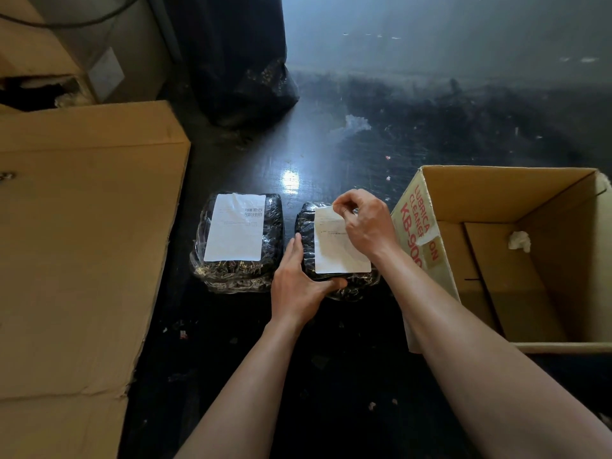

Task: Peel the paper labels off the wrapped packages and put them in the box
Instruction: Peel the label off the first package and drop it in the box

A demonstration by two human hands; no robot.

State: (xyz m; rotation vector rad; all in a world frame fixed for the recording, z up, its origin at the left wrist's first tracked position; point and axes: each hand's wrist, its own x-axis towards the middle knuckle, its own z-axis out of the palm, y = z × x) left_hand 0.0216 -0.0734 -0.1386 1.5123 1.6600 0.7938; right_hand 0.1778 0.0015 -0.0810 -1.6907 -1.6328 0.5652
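Observation:
Two black packages wrapped in clear film lie side by side on the dark floor. The left package [238, 273] carries a flat white paper label [235, 226]. On the right package [347, 286] my left hand [299, 286] grips the near left corner and holds it down. My right hand [364, 223] pinches the top right corner of that package's white label [332, 250], which is lifted at that corner. An open cardboard box [490, 193] with red lettering stands just right of the packages; a crumpled white scrap [519, 241] lies inside it.
A large flat cardboard box [82, 243] fills the left side. A black plastic bag [245, 77] stands behind the packages, with more cartons [49, 44] at the far left. Small bits of litter dot the shiny dark floor [430, 127].

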